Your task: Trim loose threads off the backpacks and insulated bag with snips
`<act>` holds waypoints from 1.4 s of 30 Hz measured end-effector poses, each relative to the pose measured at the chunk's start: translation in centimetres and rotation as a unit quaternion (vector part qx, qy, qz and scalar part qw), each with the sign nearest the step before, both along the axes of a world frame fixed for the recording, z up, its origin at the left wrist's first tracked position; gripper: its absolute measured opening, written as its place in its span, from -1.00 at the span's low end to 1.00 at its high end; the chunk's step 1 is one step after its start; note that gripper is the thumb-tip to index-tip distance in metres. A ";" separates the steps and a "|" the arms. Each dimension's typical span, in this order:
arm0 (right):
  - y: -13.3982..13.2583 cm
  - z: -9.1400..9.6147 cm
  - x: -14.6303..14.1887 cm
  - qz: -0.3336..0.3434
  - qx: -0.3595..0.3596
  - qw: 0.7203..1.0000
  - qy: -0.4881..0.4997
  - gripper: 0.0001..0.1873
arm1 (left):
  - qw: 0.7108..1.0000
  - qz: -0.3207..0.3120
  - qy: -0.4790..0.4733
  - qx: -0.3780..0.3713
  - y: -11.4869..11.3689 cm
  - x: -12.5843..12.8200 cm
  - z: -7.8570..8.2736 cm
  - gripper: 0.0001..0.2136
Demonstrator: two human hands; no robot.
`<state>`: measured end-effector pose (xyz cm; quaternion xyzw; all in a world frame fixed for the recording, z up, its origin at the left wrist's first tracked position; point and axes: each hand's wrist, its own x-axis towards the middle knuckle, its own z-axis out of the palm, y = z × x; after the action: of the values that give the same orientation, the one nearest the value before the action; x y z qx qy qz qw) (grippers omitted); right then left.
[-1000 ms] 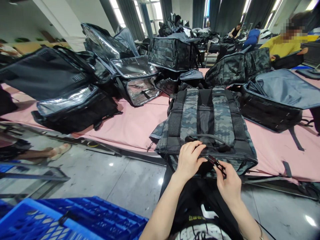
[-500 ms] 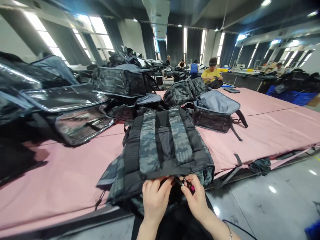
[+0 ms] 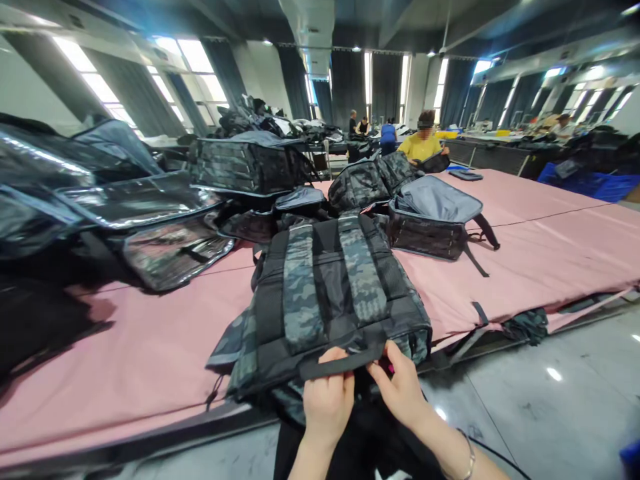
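A dark camouflage backpack (image 3: 320, 287) lies on the table in front of me with its two shoulder straps facing up. A wide black webbing strap (image 3: 345, 362) runs across its near edge, lifted a little off the bag. My left hand (image 3: 329, 397) is closed around the middle of this strap, fingers hooked over it. Toward the strap's right end, my right hand (image 3: 400, 383) pinches it between thumb and fingers. Tucked inside that hand is a small tool with a pink part (image 3: 391, 367), mostly hidden, so its kind is unclear.
The long table has a pink cover (image 3: 540, 247). Beyond the backpack stands an open bag with grey lining (image 3: 435, 227). Silver-lined open bags (image 3: 175, 253) are heaped at the left. Across the table, a person in yellow (image 3: 420, 147) handles a dark piece.
My left hand has shifted slightly right and now grips the strap, which is raised over the bag's edge. The small tool, plainer before, is now mostly covered by my right hand.
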<state>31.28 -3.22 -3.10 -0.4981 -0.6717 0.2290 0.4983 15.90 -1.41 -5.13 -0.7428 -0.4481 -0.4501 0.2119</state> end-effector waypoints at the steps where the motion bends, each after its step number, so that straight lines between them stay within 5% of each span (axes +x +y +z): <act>1: 0.1 0.0 0.2 0.001 0.002 1.000 -0.010 -0.91 | 0.999 -0.017 -0.021 -0.021 0.0 0.2 0.2 -0.84; 5: 0.2 -0.4 1.2 0.009 -0.005 1.000 -0.027 -0.83 | 0.984 -0.088 -0.107 -0.115 0.0 0.0 1.4 -0.86; 8: 0.3 -0.9 1.9 -0.017 0.039 0.997 -0.070 -0.79 | 0.946 -0.131 -0.195 -0.223 0.0 -1.0 2.5 -0.90; 11: 0.2 -1.4 2.3 -0.021 0.065 0.993 -0.095 -0.82 | 0.849 -0.243 -0.331 -0.332 0.1 -2.1 3.8 -0.86; 15: 0.1 -1.6 2.6 -0.027 0.100 0.989 -0.106 -0.81 | 0.729 -0.357 -0.449 -0.373 0.3 -3.2 5.1 -0.81; 20: -0.1 -1.4 3.6 0.022 0.129 0.984 -0.120 -0.82 | 0.694 -0.355 -0.471 -0.414 -0.5 -4.4 4.8 -0.68; 25: -0.9 -2.0 5.6 0.069 0.217 0.963 -0.144 -0.82 | 0.658 -0.349 -0.453 -0.489 -3.8 -4.1 2.3 -0.45; 28: -1.6 -3.1 6.2 0.062 0.218 0.965 -0.134 -0.80 | 0.587 -0.288 -0.530 -0.541 -5.6 -2.2 -0.2 -0.41; 31: -1.9 -3.6 5.6 0.034 0.176 0.979 -0.100 -0.73 | 0.477 -0.198 -0.658 -0.548 -6.7 0.0 -1.9 -0.59; 34: -1.6 -2.6 3.8 0.012 0.131 0.988 -0.081 -0.73 | 0.379 -0.218 -0.766 -0.470 -6.9 1.0 -2.0 -0.59; 37: -1.2 -1.0 2.1 0.019 0.115 0.989 -0.088 -0.79 | 0.316 -0.247 -0.826 -0.396 -6.5 0.9 -1.0 -0.60; 39: -1.0 -0.3 1.2 0.029 0.115 0.988 -0.101 -0.77 | 0.333 -0.229 -0.833 -0.377 -6.1 0.7 -0.5 -0.69; 42: -0.8 0.3 0.2 0.067 0.123 0.980 -0.140 -0.76 | 0.486 -0.164 -0.779 -0.360 -5.7 0.6 -0.2 -0.77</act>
<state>31.47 -4.03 -2.83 -0.4143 -0.7897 0.1053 0.4400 16.53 -7.09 -5.33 -0.1603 -0.4232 -0.6713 -0.5870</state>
